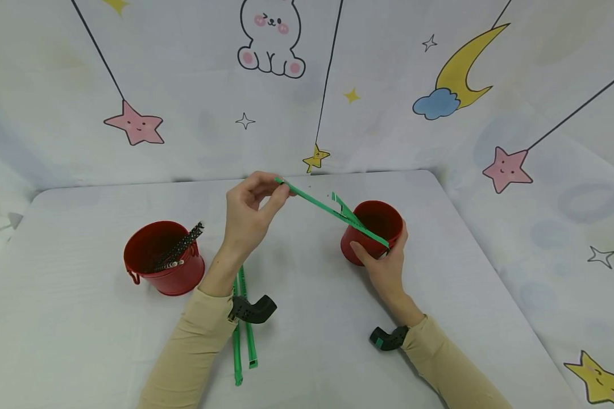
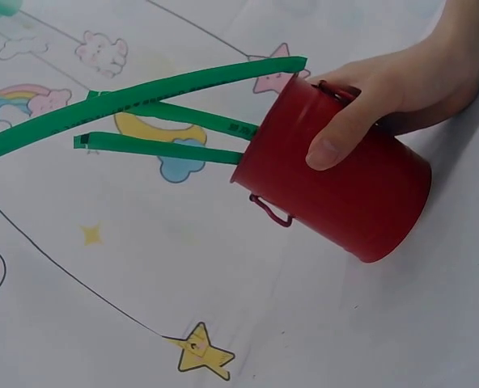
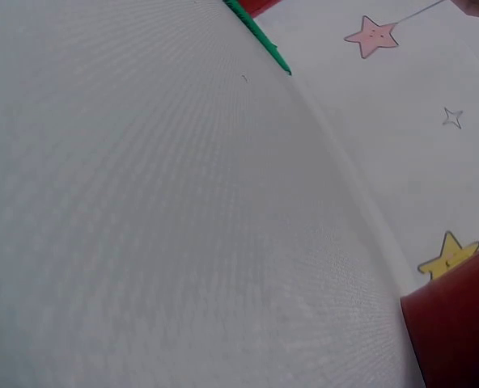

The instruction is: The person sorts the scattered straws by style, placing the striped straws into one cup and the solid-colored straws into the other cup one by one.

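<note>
My left hand pinches one end of a long green wrapped straw. Its far end lies across the mouth of a small red bucket, near the rim; whether it touches cannot be told. Around that bucket's side my right hand grips, thumb toward the front. The left wrist view shows the bucket tilted, with two more green straws sticking out of it. In the right wrist view only part of the bucket shows, and the right hand is out of sight.
At the left stands another red bucket holding black patterned straws. Two green straws lie on the white tabletop, partly under the left forearm. A printed cloth backdrop rises behind the table.
</note>
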Motion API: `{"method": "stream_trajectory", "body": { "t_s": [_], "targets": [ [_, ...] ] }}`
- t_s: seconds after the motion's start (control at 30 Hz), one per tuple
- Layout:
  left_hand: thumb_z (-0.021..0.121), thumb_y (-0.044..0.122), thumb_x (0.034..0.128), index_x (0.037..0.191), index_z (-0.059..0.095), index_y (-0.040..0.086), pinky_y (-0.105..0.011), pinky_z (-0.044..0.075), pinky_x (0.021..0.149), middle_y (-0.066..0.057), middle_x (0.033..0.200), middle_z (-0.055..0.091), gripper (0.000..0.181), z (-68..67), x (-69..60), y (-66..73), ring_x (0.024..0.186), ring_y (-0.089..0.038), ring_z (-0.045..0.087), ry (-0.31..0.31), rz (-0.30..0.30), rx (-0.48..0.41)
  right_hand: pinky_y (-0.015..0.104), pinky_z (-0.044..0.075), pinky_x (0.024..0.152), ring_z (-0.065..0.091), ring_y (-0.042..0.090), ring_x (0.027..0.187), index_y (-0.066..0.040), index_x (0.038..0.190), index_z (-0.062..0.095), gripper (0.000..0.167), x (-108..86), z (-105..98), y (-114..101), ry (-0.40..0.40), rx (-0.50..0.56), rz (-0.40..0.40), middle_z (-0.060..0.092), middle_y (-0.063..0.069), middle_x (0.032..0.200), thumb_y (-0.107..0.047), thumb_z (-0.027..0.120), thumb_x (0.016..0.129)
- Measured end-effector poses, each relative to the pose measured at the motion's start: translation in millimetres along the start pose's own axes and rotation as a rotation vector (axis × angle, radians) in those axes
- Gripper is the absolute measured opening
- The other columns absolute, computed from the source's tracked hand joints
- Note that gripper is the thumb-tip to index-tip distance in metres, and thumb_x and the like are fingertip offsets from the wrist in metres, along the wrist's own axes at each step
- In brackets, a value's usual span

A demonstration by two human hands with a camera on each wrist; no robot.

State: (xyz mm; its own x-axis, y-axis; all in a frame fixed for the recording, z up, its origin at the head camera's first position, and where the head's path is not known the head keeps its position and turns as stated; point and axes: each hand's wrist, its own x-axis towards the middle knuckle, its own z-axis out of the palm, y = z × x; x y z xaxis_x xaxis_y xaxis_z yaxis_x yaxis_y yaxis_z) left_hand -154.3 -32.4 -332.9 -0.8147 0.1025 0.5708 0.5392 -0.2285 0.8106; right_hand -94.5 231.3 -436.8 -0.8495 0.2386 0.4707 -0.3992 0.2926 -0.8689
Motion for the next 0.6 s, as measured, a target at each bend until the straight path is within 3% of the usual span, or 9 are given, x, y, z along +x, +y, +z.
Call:
{"method": "stream_trajectory", "body": {
  "t_s": [0.3, 0.43, 0.53, 0.6],
  "targets": [
    [0.064, 0.003, 0.0931, 0.100, 0.065, -0.009, -0.026, 0.053, 0.080, 0.007, 0.088, 0.074, 0.014, 0.0, -0.4, -0.8, 0.084, -0.015, 0.068, 0.023, 0.021, 0.017, 0.026, 0.048, 0.102, 0.041, 0.020, 0.135, -0.007, 0.152, 0.022, 0.091, -0.3, -0.7, 2.2, -0.006, 0.005, 0.002, 0.044, 0.003, 0.147, 0.003, 0.077, 0.080],
    [0.065, 0.002, 0.0923, 0.100, 0.065, -0.009, -0.028, 0.054, 0.082, -0.012, 0.089, 0.074, 0.013, 0.6, -0.6, -1.4, 0.084, -0.014, 0.068, 0.004, 0.020, 0.028, 0.025, 0.048, 0.102, 0.040, 0.020, 0.135, -0.004, 0.152, 0.021, 0.091, -0.6, -0.8, 1.9, -0.007, 0.000, 0.002, 0.043, 0.006, 0.148, 0.003, 0.077, 0.080],
    [0.066, 0.001, 0.0919, 0.100, 0.067, -0.007, -0.029, 0.054, 0.083, -0.016, 0.089, 0.073, 0.012, 1.6, -0.7, -2.9, 0.084, -0.014, 0.068, -0.013, 0.016, 0.047, 0.024, 0.048, 0.102, 0.039, 0.023, 0.136, -0.003, 0.152, 0.021, 0.092, -0.4, -0.4, 1.8, -0.004, -0.009, -0.001, 0.043, 0.011, 0.148, 0.003, 0.077, 0.079],
    [0.066, 0.001, 0.0916, 0.100, 0.067, -0.006, -0.029, 0.055, 0.083, -0.010, 0.089, 0.074, 0.011, 2.4, -0.9, -3.7, 0.084, -0.015, 0.068, -0.022, 0.015, 0.058, 0.023, 0.048, 0.101, 0.039, 0.028, 0.136, -0.002, 0.151, 0.022, 0.092, -0.2, 0.0, 1.6, -0.001, -0.011, -0.008, 0.042, 0.014, 0.148, 0.004, 0.078, 0.079]
  ]
}}
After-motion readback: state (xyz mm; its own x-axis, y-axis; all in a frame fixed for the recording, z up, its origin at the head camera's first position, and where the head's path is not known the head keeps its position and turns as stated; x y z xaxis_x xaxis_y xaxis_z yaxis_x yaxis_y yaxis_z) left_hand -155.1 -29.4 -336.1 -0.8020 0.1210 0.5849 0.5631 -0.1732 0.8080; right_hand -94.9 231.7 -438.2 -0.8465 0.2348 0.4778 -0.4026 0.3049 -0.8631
